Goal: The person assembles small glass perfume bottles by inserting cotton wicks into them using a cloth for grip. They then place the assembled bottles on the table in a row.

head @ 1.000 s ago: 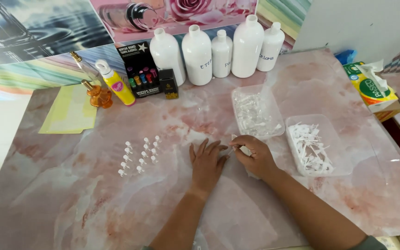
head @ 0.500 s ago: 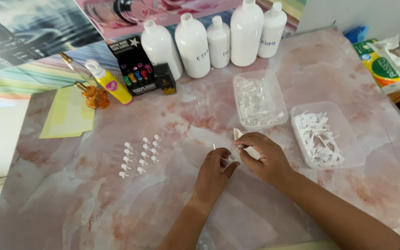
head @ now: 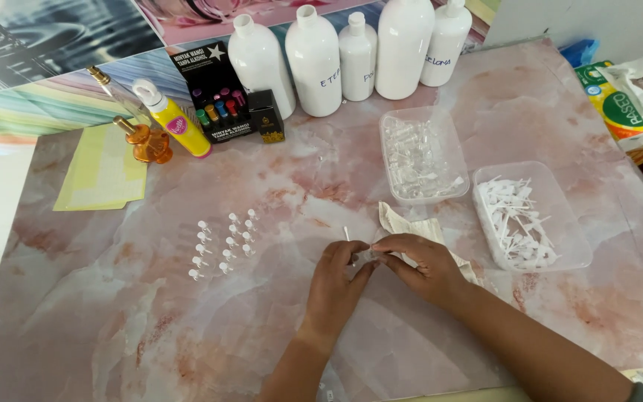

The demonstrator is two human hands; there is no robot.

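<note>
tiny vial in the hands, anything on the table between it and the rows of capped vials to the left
Nothing visible. The hands pinch a tiny clear vial, and only bare marble table lies between it and the rows of small capped vials on their left.

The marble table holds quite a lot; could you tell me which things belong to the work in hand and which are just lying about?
In use: left hand and right hand on a small clear vial; finished vials; tray of vials; tray of white sprayer tops.

Lying about: white bottles; yellow bottle; tissue pack.

Your pink marble table (head: 187,342), white bottles (head: 314,59) at twelve o'clock, two clear trays (head: 422,158) at two, small vials (head: 223,244) at nine.
</note>
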